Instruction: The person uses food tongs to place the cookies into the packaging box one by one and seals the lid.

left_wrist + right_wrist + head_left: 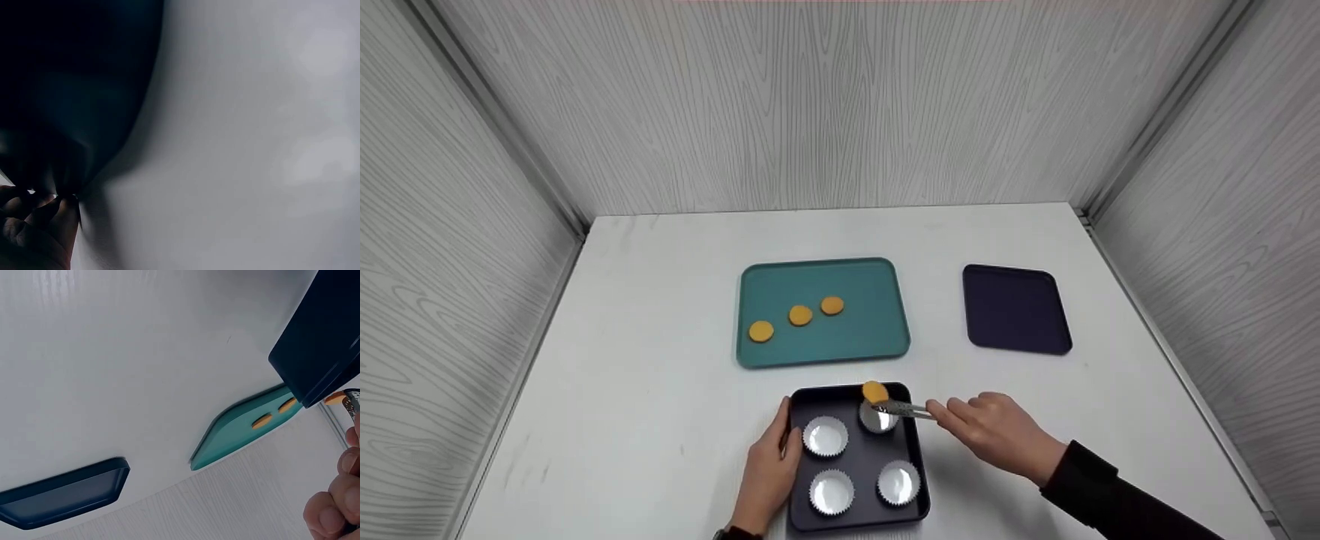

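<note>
My left hand grips the left side of a deep dark baking pan, its thumb at the rim. In the left wrist view this hand shows at the pan's shadowed edge. Several silver fluted baking cups stand in the pan. My right hand holds metal tongs reaching in from the right. At the tongs' tips is a round orange-yellow disc, tilted over the far right cup. The right wrist view catches the disc beside the pan's wall.
Behind the pan lies a teal tray bearing three orange-yellow discs. A small dark square tray sits at the back right with nothing on it. Wood-grain panels enclose the white table at the back and sides.
</note>
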{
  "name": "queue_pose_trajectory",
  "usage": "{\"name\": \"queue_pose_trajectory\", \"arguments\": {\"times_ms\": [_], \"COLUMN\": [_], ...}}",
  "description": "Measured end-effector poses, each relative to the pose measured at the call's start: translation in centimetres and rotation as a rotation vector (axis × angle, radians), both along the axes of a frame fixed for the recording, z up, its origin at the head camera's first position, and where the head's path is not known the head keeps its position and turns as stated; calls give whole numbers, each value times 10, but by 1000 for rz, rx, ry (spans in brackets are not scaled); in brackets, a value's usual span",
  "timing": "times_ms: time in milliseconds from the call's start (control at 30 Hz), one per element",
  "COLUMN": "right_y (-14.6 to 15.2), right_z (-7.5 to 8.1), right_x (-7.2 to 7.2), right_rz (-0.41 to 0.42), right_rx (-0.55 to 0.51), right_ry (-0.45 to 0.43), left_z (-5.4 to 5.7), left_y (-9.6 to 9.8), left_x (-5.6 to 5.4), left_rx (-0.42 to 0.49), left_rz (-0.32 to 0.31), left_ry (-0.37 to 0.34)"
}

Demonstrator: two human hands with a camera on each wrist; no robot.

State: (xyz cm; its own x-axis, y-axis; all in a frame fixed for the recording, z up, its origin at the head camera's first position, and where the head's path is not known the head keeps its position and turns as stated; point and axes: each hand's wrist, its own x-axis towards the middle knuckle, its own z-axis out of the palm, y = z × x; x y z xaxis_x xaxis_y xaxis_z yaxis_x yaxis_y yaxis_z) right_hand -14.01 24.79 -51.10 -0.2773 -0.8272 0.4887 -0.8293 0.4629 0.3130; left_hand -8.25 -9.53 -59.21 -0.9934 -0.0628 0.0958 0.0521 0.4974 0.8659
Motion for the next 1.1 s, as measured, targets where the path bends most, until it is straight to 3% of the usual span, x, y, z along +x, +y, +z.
{"name": "queue_pose_trajectory", "arguments": {"times_ms": [400,767,1100], "right_y": [-7,-10,-16], "right_z": [8,7,14], "right_x": [5,4,7], "right_rz": [23,-48,-97], "right_rx": [50,177,219], "right_ry": [-33,-88,-103], "left_z": [1,-1,-1], "left_y": [0,1,1], "left_x": [1,0,2], "left_rx": [28,20,17], "left_rz": [-8,-4,-2], "left_ry": [-37,-29,-21]}}
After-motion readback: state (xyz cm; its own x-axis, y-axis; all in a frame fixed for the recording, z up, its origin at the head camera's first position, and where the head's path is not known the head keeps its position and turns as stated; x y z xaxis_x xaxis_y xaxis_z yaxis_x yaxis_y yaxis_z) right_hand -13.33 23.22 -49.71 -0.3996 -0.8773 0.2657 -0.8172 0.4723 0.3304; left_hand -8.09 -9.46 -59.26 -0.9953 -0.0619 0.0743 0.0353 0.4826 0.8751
